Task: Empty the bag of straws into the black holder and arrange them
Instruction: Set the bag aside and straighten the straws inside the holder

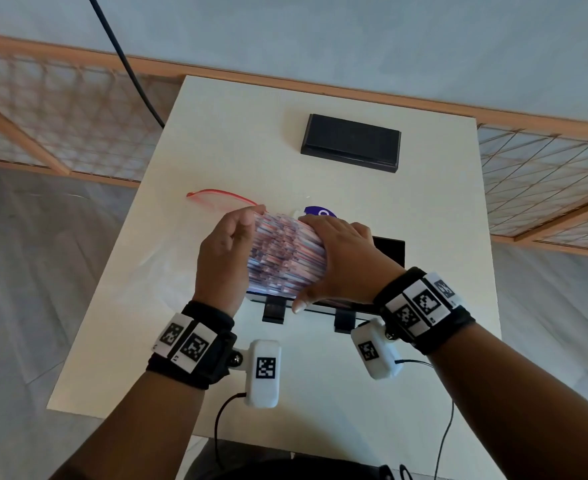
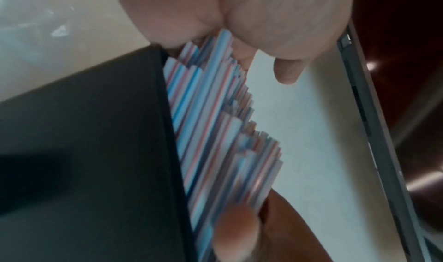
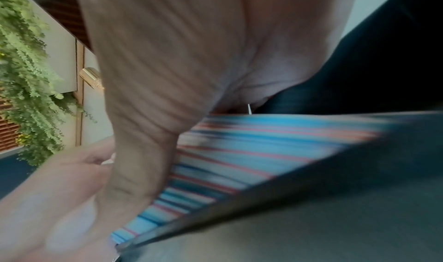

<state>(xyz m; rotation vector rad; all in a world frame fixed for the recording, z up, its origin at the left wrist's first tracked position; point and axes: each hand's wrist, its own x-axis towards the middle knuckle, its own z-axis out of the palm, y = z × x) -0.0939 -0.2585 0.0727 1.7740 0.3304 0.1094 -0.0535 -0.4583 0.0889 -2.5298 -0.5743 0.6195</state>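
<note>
Straws [image 1: 285,254], striped red, blue and white, stand as a thick bundle in the black holder [image 1: 387,249] near the front of the table [image 1: 216,133], and both hands are on them. The right hand [image 1: 341,258] lies over the right side of the bundle with its fingers wrapped across the top and its thumb down at the front edge of the holder, so it grasps the straws. The left hand [image 1: 221,258] sits against the left side of the bundle, fingers loosely bent and relaxed beside the straw ends; it presses rather than clasps. In the left wrist view the straws [image 2: 215,133] rise out along the dark wall of the holder [image 2: 95,152] with uneven, stepped tips, and a fingertip of the other hand touches them from below. In the right wrist view the palm of the right hand [image 3: 167,67] lies on the straws [image 3: 239,148], which run across the holder's rim [image 3: 263,199]; that picture is blurred.

Just behind the hands lies the clear bag [image 1: 223,199] with its red zip strip, flat on the table, and beside it a small purple thing [image 1: 320,212], partly hidden. Well apart, toward the far edge, lies a flat black lid [image 1: 351,143]. A dark cable [image 1: 126,64] hangs down at the far left.
</note>
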